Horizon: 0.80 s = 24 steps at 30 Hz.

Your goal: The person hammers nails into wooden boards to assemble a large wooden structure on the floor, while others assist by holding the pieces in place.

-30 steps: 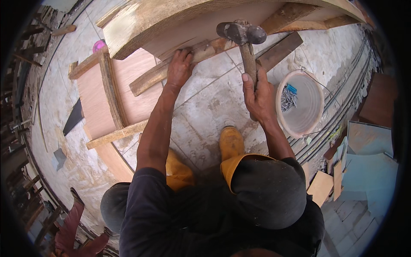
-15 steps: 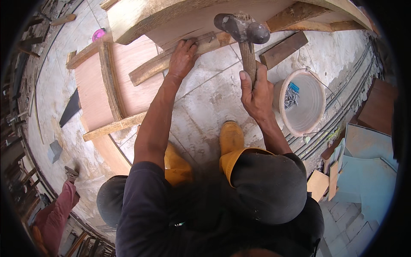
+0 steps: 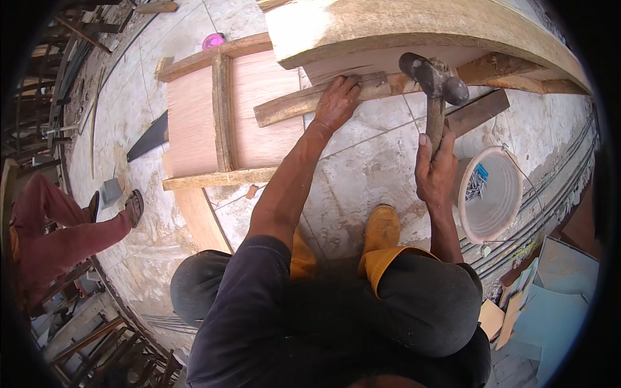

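My right hand (image 3: 436,169) grips the wooden handle of a hammer (image 3: 435,81), its dark double-faced head held up above the floor. A rough wooden batten (image 3: 284,110) lies slantwise with its near end over a pinkish plywood panel (image 3: 262,81). My left hand (image 3: 336,103) is closed over this batten near its middle, fingertips curled at the far edge. Beyond it stands a larger, curved-edged wooden form (image 3: 414,32) with a plywood face. A dark wood offcut (image 3: 479,112) lies behind the hammer and is partly hidden by it.
A pale bucket (image 3: 501,210) holding nails (image 3: 476,183) and something blue stands right of my right hand. A handsaw (image 3: 149,137) and a pink round object (image 3: 212,41) lie left. Another person's leg (image 3: 84,242) shows at far left. Cables (image 3: 550,187) and blue sheets (image 3: 556,317) lie right.
The view has swung left, so everything sits further right in the picture and more of the other person shows. My left hand stays on the batten; my right still holds up the hammer.
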Tool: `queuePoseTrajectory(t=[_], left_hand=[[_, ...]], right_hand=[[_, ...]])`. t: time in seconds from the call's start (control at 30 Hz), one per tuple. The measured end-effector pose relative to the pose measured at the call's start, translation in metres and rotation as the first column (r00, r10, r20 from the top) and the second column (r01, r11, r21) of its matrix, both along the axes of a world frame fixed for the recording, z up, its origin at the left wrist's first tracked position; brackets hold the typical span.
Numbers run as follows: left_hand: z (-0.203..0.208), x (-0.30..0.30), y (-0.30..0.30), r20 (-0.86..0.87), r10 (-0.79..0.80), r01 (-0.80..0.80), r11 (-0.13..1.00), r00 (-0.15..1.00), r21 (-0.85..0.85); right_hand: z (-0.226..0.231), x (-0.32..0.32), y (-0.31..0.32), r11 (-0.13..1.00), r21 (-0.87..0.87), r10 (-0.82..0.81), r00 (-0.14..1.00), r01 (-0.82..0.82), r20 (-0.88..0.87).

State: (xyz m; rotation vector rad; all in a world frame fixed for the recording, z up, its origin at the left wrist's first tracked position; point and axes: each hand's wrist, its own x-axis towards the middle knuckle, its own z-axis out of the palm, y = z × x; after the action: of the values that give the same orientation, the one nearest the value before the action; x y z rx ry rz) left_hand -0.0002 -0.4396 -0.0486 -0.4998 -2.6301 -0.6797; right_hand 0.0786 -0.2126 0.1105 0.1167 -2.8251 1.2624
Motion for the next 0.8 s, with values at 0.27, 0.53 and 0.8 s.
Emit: queuePoseTrajectory(t=[0.27,0.53,0.8], left_hand=[[0.012,-0.009,0.030,-0.162,-0.050,0.052,0.999,0.986,0.013],[-0.004,0.005,0.017,-0.109,-0.002,-0.012,0.992,0.994,-0.126],[0.029,-0.019,0.023,-0.060,-0.130,0.119,0.979,0.990,-0.165]], right_hand=[[-0.037,0.023,0.031,0.890,-0.407,-0.106,0.961,0.206,0.255],[-0.082,0.043,0.042,0.852,-0.493,0.015,0.932,0.177,0.361],[-0.077,0.048,0.045,0.789,-0.540,0.006,0.876,0.292,0.483]])
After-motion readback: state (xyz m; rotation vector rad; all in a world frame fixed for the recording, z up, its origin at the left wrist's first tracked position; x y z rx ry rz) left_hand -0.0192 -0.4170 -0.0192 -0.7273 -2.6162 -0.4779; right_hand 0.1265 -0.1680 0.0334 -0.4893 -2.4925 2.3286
